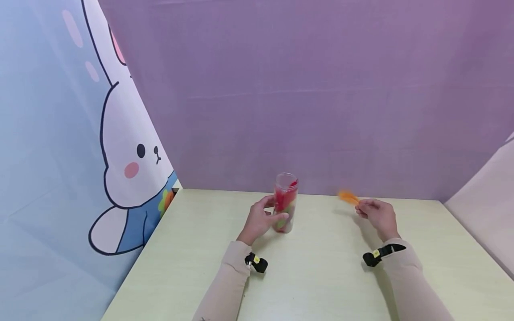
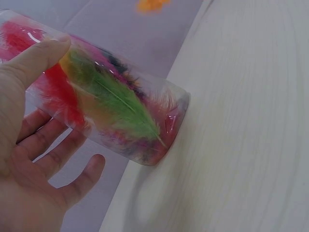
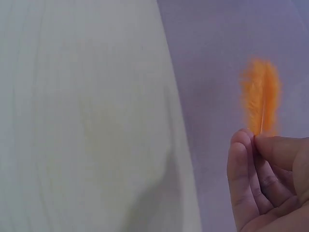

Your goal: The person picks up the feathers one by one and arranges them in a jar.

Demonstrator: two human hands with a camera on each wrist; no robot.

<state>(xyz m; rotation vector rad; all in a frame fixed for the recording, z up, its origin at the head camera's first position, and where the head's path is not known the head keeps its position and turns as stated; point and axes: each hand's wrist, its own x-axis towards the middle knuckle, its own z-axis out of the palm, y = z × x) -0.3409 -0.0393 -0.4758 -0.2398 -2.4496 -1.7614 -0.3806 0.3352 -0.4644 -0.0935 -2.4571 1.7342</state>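
Note:
A clear plastic jar [image 1: 285, 205] without a lid stands near the back of the table, filled with feathers. Red, green, yellow and dark feathers [image 2: 113, 99] show through its wall in the left wrist view. My left hand [image 1: 261, 219] holds the jar from its left side, thumb across the front. To the right, my right hand [image 1: 379, 216] pinches an orange feather [image 3: 262, 96] by its quill between thumb and fingertips. The feather is held above the table, its fluffy end pointing left toward the jar in the head view.
The pale wooden table [image 1: 313, 276] ends at a purple cloth backdrop [image 1: 321, 98]. A blue cloth with a cartoon rabbit [image 1: 132, 151] hangs on the left, and a whitish cloth [image 1: 487, 205] on the right. Each wrist wears a black strapped camera [image 1: 372, 257].

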